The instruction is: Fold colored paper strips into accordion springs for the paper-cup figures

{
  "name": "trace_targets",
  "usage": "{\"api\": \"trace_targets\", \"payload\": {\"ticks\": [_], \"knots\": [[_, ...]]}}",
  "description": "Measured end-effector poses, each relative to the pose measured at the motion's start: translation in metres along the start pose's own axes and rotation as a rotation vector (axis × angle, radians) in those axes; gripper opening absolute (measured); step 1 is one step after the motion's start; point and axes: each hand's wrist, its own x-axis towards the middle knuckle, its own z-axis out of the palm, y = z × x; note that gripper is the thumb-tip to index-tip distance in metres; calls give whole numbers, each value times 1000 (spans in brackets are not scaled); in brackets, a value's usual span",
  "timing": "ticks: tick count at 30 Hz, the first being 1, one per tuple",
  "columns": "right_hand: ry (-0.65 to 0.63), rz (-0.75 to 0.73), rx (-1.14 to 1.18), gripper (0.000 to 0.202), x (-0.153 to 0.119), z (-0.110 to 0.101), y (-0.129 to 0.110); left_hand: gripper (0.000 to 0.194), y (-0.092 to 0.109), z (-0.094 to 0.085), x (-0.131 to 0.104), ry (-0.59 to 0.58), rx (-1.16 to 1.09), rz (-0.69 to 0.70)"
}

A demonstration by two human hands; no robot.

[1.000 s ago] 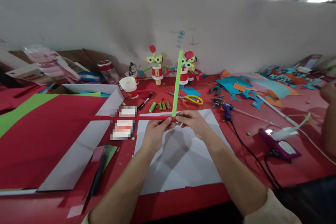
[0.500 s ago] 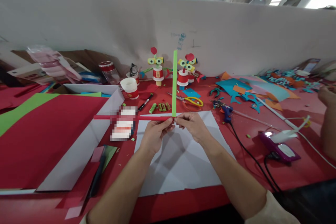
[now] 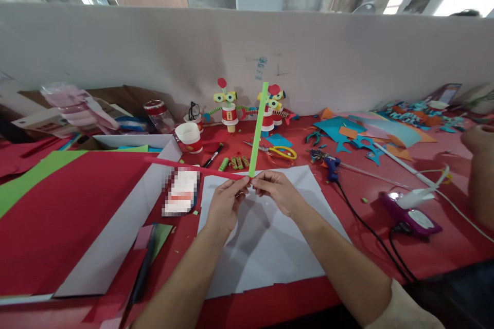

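Above the white paper point(image 3: 266, 247), my two hands meet fingertip to fingertip. My left hand point(image 3: 227, 200) is closed in a pinch on a red paper strip point(image 3: 200, 168), which stretches out to the left. A light green paper strip point(image 3: 258, 131) rises from the same spot, tilted slightly right at its top. My right hand point(image 3: 276, 190) pinches where the two strips join; the fingers cover that joint. Just beyond lie several folded green paper springs point(image 3: 239, 162) and yellow-handled scissors point(image 3: 283, 152).
Left is a white box point(image 3: 116, 236) under red sheets point(image 3: 77, 205). Two paper-cup figures point(image 3: 230, 113) stand behind. At right are a blue glue gun point(image 3: 332, 168), its cord, a purple power strip point(image 3: 409, 216) and blue paper scraps point(image 3: 339, 127). Another person's arm point(image 3: 480, 180) is at far right.
The green strip has gone from upright to leaning right. The red strip's far end has risen, so it now slopes up to the left. Both hands keep their pinch.
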Motion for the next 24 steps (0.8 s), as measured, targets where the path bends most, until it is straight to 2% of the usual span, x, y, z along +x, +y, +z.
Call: {"api": "trace_targets", "payload": {"ticks": [2, 6, 11, 14, 16, 19, 20, 22, 24], "knots": [[-7, 17, -20, 22, 2, -4, 0, 22, 0, -1, 1, 39, -15, -8], [66, -19, -107, 24, 3, -6, 2, 27, 0, -3, 5, 77, -76, -55], [3, -143, -324, 24, 0, 1, 7, 22, -1, -1, 4, 44, -107, -59], [24, -141, -377, 21, 1, 0, 7, 21, 0, -1, 2, 47, -148, -32], [92, -136, -392, 19, 2, -3, 7, 22, 1, 0, 1, 67, -145, -17], [278, -152, -378, 36, 4, -8, 5, 23, -1, 1, -2, 60, -42, -4], [305, -154, -355, 41, 4, -8, 5, 24, -2, 2, -3, 50, 8, 4], [258, -135, -287, 39, 3, -8, 4, 24, -4, 3, -5, 28, 102, 35], [154, -100, -202, 30, 3, -6, 2, 24, -5, 3, -6, -1, 168, 59]]}}
